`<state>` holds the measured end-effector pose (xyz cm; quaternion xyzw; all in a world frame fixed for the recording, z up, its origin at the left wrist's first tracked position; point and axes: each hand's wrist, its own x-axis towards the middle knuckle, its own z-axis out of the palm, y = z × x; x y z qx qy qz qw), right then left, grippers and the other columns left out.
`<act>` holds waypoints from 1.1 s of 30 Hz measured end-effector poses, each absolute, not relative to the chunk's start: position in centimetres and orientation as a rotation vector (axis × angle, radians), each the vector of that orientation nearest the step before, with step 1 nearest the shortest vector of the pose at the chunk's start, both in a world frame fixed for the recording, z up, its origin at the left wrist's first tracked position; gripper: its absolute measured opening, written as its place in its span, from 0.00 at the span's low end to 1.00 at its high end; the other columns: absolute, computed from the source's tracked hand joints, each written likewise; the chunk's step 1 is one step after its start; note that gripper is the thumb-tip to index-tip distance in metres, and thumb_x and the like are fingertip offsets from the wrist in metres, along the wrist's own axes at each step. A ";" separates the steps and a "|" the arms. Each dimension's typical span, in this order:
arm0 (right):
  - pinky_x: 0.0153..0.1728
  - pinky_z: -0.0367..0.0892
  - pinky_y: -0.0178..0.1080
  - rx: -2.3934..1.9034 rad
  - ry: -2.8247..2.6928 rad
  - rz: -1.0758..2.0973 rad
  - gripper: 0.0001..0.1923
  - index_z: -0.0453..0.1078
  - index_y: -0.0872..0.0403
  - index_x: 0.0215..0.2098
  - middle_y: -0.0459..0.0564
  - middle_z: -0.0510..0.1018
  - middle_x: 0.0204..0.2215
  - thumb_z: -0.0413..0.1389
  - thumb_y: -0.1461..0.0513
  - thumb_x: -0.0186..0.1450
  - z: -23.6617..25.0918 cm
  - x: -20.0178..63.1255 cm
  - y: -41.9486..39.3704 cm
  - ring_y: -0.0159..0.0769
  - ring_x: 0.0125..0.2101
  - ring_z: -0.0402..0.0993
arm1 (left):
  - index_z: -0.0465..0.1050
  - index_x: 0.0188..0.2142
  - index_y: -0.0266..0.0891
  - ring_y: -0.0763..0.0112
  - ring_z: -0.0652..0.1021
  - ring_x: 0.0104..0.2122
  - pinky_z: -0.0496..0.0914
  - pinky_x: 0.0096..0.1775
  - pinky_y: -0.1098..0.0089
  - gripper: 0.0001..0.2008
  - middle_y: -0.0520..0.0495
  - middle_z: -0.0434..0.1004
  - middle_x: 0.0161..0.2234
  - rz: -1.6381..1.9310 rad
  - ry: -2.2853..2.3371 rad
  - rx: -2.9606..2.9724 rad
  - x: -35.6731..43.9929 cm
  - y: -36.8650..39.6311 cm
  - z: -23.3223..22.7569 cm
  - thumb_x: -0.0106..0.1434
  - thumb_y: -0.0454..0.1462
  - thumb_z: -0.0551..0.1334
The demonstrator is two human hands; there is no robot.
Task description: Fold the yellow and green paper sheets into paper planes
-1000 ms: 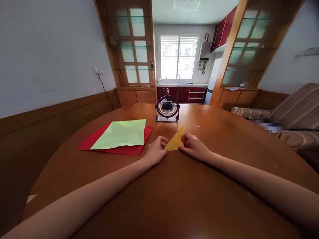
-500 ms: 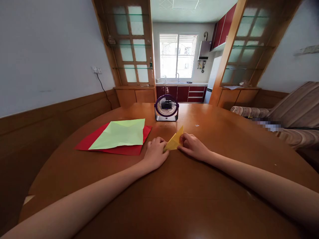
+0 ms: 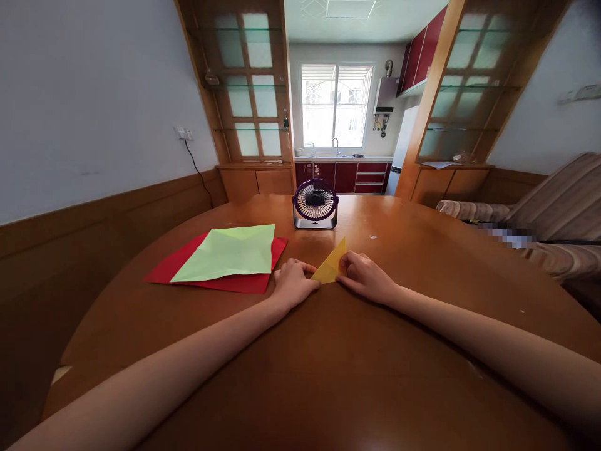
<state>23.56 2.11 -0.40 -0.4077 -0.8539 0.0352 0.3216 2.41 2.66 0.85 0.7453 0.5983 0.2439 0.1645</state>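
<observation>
A folded piece of yellow paper (image 3: 331,265), roughly a triangle with its tip pointing up and away, lies between my two hands. My right hand (image 3: 365,274) pinches its right edge between thumb and fingers. At the lower left corner of the yellow paper, my left hand (image 3: 295,283) is closed with thumb and fingertips on it. Just left of that hand, a light green sheet (image 3: 225,252) with crease marks lies on top of red paper (image 3: 248,285), whose corners stick out around it.
A small purple fan (image 3: 315,202) stands on the far part of the round wooden table (image 3: 328,376). A tiny white scrap (image 3: 372,237) lies right of it. A striped sofa (image 3: 554,200) is beyond the table's right side.
My left fingers have shifted slightly on the paper's left corner, and the yellow paper now looks flatter, its separate left fold no longer showing. My right hand keeps its pinch.
</observation>
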 end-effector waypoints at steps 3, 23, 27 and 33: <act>0.37 0.63 0.41 -1.069 -2.248 0.093 0.07 0.58 0.52 0.35 0.49 0.73 0.32 0.55 0.63 0.63 -0.3 23.5 2.0 0.38 0.33 0.68 | 0.80 0.38 0.43 0.55 0.72 0.50 0.61 0.50 0.61 0.14 0.44 0.75 0.47 0.751 1.715 2.039 2.6 2.7 0.7 0.49 0.39 0.68; 0.38 0.66 0.41 -1.005 -2.064 0.219 0.07 0.61 0.52 0.36 0.49 0.72 0.34 0.56 0.62 0.62 -0.2 23.8 2.0 0.37 0.35 0.69 | 0.71 0.40 0.35 0.70 0.76 0.32 0.68 0.35 0.72 0.19 0.49 0.77 0.31 1.196 0.958 1.544 2.7 2.4 -0.5 0.47 0.35 0.70; 0.43 0.69 0.45 -0.968 -1.874 0.415 0.17 0.61 0.52 0.41 0.50 0.72 0.40 0.62 0.58 0.59 -0.7 24.0 3.0 0.38 0.39 0.72 | 0.74 0.37 0.35 0.70 0.77 0.31 0.69 0.34 0.72 0.17 0.48 0.78 0.31 1.182 0.972 1.483 2.5 2.0 -0.1 0.46 0.37 0.71; 0.47 0.70 0.47 -0.872 -1.706 1.023 0.26 0.67 0.53 0.46 0.52 0.77 0.40 0.67 0.55 0.52 -0.5 24.0 3.5 0.39 0.41 0.74 | 0.76 0.31 0.35 0.71 0.77 0.27 0.69 0.31 0.72 0.17 0.48 0.79 0.28 1.151 1.005 1.381 2.6 1.8 0.2 0.42 0.39 0.74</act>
